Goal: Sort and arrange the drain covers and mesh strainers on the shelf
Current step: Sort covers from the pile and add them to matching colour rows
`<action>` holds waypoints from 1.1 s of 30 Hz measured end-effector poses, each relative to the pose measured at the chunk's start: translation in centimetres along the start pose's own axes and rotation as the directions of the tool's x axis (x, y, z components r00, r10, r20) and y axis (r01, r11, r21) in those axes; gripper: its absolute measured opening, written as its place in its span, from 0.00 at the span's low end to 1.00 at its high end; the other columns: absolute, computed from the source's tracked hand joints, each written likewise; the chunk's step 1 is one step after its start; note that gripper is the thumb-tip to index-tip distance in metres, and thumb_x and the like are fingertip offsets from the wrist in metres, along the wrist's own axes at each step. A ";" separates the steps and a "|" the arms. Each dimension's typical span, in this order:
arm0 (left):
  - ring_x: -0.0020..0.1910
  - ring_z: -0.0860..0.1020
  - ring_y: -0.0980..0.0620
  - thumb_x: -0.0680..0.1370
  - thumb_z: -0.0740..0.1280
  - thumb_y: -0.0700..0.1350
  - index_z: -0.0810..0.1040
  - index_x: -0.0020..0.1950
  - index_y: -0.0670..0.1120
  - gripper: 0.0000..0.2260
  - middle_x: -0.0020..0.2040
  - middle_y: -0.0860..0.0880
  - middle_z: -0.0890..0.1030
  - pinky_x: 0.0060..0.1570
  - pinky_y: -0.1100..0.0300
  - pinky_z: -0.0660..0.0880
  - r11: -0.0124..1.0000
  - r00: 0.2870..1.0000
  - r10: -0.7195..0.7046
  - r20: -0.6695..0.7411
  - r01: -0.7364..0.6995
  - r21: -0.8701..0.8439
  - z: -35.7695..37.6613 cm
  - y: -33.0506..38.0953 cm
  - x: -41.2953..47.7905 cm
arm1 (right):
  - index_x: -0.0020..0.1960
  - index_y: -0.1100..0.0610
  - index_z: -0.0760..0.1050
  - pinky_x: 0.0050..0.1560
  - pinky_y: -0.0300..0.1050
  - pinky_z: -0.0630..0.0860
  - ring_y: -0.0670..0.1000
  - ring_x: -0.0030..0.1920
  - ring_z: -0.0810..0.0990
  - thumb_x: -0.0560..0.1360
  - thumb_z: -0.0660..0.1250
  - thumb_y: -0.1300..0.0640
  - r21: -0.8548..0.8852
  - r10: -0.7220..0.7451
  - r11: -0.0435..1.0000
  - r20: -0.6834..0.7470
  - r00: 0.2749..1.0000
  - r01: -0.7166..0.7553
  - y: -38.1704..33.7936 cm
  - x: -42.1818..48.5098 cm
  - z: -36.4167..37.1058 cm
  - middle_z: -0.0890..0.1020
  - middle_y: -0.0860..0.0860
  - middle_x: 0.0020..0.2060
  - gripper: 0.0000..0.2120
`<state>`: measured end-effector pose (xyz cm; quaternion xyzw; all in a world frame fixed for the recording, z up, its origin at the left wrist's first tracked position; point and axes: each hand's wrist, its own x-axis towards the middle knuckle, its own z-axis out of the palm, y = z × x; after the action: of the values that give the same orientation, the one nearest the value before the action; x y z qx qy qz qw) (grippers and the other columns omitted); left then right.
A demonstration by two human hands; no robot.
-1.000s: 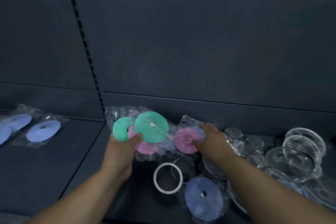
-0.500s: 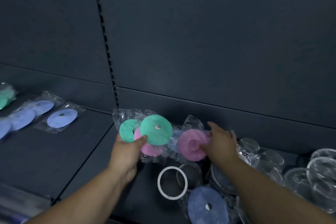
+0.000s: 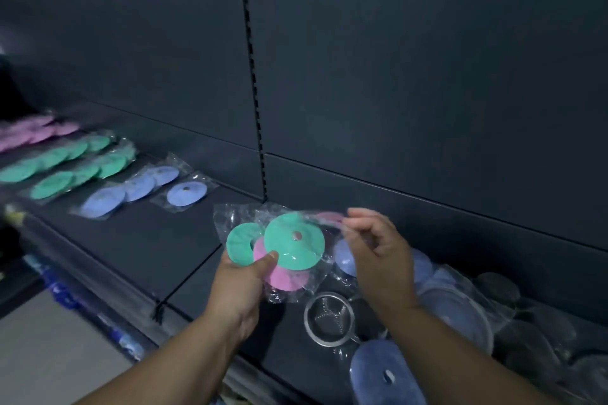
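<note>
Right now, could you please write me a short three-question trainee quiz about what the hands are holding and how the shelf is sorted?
1. True or false: the left hand holds a fan of bagged green and pink round drain covers.
2. Multiple choice: the sorted rows on the dark metal shelf run, from the far left towards the hands: A) blue, green, pink; B) pink, green, blue; C) green, blue, pink.
3. What lies on the shelf just below the right hand?

Key: 1 true; 2 B; 3 a round metal mesh strainer.
</note>
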<state>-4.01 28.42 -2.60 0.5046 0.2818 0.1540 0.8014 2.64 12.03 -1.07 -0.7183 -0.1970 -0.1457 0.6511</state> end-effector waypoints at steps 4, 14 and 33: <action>0.52 0.81 0.39 0.75 0.66 0.29 0.75 0.60 0.41 0.16 0.52 0.40 0.83 0.59 0.42 0.74 0.997 0.999 0.042 -0.018 -0.043 -0.064 -3.7 2.5 -0.9 | 0.38 0.48 0.78 0.54 0.32 0.72 0.39 0.55 0.79 0.71 0.70 0.66 -0.049 0.073 0.997 0.293 0.953 -0.061 -1.1 -1.6 4.1 0.81 0.42 0.53 0.13; 0.49 0.83 0.41 0.74 0.66 0.30 0.76 0.58 0.44 0.16 0.49 0.42 0.85 0.53 0.46 0.77 0.993 0.995 0.090 -0.035 -0.093 -0.075 -19.3 9.3 -2.3 | 0.39 0.59 0.74 0.35 0.37 0.73 0.46 0.33 0.74 0.69 0.76 0.54 0.058 0.334 0.930 0.273 0.902 -0.362 -6.1 -5.2 18.7 0.78 0.47 0.31 0.13; 0.50 0.82 0.39 0.74 0.66 0.29 0.76 0.60 0.40 0.16 0.50 0.39 0.84 0.50 0.48 0.79 0.980 0.958 0.147 -0.246 -0.175 -0.093 -44.1 17.8 4.4 | 0.65 0.56 0.74 0.39 0.45 0.80 0.56 0.50 0.82 0.69 0.74 0.64 0.073 0.572 0.684 0.564 0.596 -0.725 -8.3 -8.0 45.5 0.81 0.55 0.53 0.26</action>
<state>-26.60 70.50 -2.59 0.4574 0.3247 0.2940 0.7739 -10.49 57.12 -2.55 -0.6457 -0.0988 0.3261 0.6834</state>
